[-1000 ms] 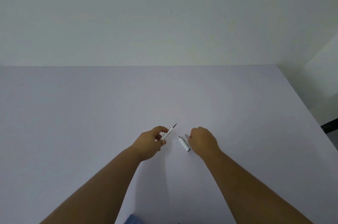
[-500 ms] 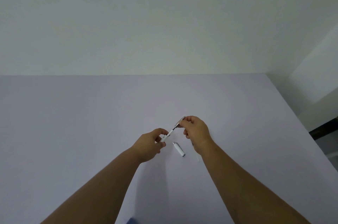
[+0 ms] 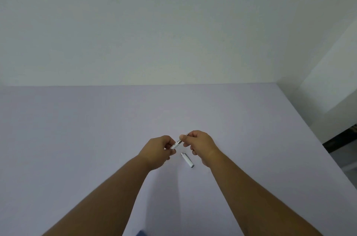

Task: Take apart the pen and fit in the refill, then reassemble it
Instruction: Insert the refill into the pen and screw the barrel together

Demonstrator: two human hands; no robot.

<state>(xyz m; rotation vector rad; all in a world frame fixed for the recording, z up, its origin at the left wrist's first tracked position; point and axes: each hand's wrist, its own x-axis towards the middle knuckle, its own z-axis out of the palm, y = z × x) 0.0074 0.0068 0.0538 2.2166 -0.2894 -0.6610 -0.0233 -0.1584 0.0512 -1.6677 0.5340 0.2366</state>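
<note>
Over the lilac table [image 3: 77, 139], your left hand [image 3: 156, 150] pinches the white pen barrel [image 3: 176, 144] while your right hand [image 3: 201, 144] closes on its front section. Keep both on one line and turn gently (probably threading, though the joint is too small to read). The barrel's long axis runs near-left to far-right, tip far-right. The loose cap [image 3: 187, 160] lies just nearer.

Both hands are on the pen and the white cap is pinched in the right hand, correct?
Not quite. In the head view the white cap lies loose on the table between the wrists. Left hand and right hand do both hold the pen.
</note>
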